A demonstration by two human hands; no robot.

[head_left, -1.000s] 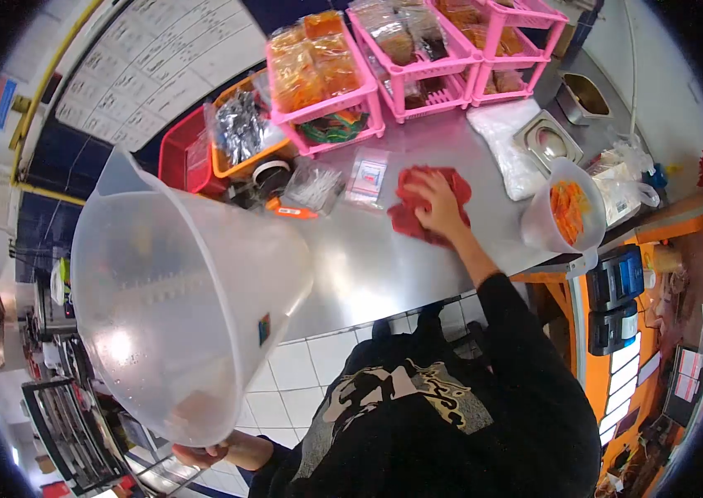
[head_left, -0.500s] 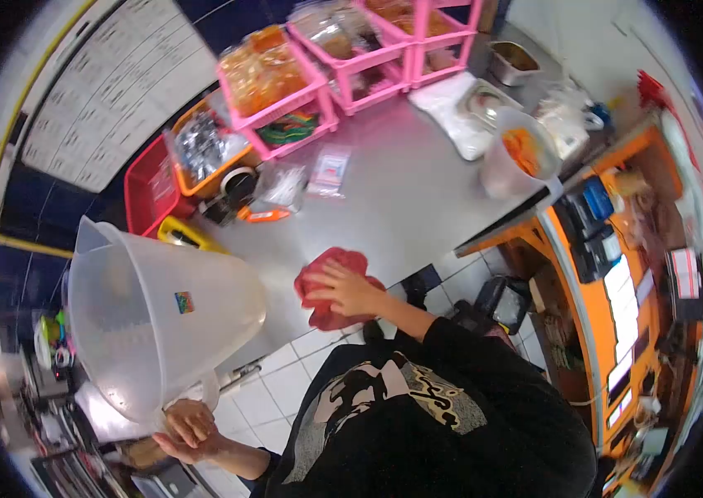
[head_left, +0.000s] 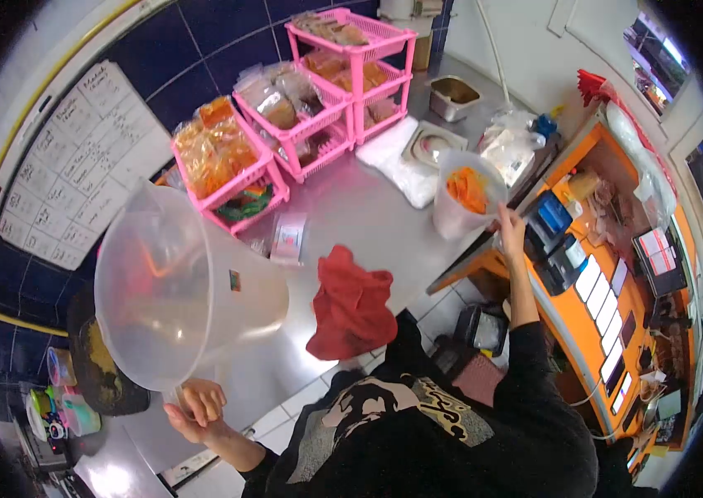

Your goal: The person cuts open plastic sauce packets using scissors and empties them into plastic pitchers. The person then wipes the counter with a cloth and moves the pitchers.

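My left hand point(head_left: 199, 407) is closed round the handle of a large translucent plastic measuring jug point(head_left: 248, 303), which is tilted with its wide mouth toward the left. My right hand point(head_left: 509, 226) grips the handle of a smaller translucent jug point(head_left: 452, 217) at the right end of the steel table point(head_left: 330, 217). Orange pieces point(head_left: 467, 190) lie inside that smaller jug; their kind is unclear. Between my hands, a crumpled red cloth point(head_left: 351, 307) rests at the table's near edge, with neither hand touching it.
Pink stacked baskets point(head_left: 318, 133) with bagged goods stand along the tiled wall. A white plastic sheet point(head_left: 405, 166), a metal pan point(head_left: 453, 95) and a small packet point(head_left: 288, 239) are on the table. An orange counter point(head_left: 575, 278) with several phones adjoins at the right.
My right hand has left the red cloth and moved right to the smaller jug's handle. My left hand still holds the large jug, which now sits farther right in view.
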